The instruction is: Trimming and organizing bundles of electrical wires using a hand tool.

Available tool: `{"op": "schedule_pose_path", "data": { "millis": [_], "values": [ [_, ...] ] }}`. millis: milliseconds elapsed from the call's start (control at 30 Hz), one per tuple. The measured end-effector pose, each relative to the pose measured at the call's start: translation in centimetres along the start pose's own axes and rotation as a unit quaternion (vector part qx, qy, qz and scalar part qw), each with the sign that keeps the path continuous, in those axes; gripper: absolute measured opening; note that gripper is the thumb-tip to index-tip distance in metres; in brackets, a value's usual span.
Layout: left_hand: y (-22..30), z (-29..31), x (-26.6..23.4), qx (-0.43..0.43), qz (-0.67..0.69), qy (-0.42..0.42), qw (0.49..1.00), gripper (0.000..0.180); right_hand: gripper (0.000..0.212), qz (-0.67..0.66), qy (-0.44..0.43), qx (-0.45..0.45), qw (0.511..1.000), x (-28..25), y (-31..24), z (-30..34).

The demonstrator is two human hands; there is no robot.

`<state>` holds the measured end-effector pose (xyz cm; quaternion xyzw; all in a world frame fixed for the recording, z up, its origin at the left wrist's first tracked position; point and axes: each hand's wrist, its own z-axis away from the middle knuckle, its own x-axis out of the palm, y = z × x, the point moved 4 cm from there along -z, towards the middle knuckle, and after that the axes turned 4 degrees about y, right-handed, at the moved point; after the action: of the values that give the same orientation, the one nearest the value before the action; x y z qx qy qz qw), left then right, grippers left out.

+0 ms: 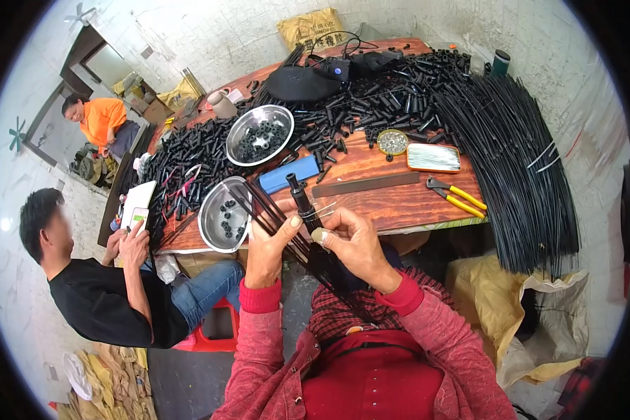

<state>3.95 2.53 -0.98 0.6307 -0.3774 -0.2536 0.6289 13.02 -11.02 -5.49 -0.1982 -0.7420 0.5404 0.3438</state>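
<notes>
Both my hands are raised in front of the table's near edge. My left hand (267, 245) is closed around a bundle of thin black rods (315, 269) that slants down toward my lap. A black ribbed tube (299, 192) stands up between my hands; which fingers hold it is hard to tell. My right hand (357, 246) pinches beside the tube, with a few thin pale pins (325, 211) sticking out past its fingertips. At its thumb sits a small round grey-brown disc (320, 236).
The wooden table (392, 203) carries heaped black tubes (392, 94), two metal bowls (229, 135) of small black parts, a blue box (287, 174), a tray of pins (434, 158) and yellow-handled pliers (458, 196). Long rods (518, 168) overhang the right. A person (112, 280) sits at left; another stands behind.
</notes>
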Motion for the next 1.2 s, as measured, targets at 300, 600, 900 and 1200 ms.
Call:
{"op": "schedule_pose_path", "data": {
  "millis": [300, 600, 900, 1200],
  "values": [
    [1.1, 0.6, 0.5, 0.025, -0.067, 0.015, 0.997, 0.036, 0.011, -0.023, -0.013, 0.073, 0.997, 0.3, 0.3, 0.1],
    [0.1, 0.0, -0.5, 0.023, -0.033, -0.017, 0.999, 0.039, 0.014, -0.157, -0.061, 0.124, 0.978, 0.0, 1.8, -0.6],
    [-0.6, -0.3, 0.0, 0.042, 0.013, -0.026, 0.999, 0.046, 0.012, -0.137, -0.042, 0.104, 0.984, 0.1, 2.0, -0.4],
    [0.3, -0.3, 0.0, 0.035, -0.051, -0.060, 0.996, 0.034, 0.010, 0.011, 0.024, 0.050, 0.998, 0.1, -0.1, 1.1]
  ]
}}
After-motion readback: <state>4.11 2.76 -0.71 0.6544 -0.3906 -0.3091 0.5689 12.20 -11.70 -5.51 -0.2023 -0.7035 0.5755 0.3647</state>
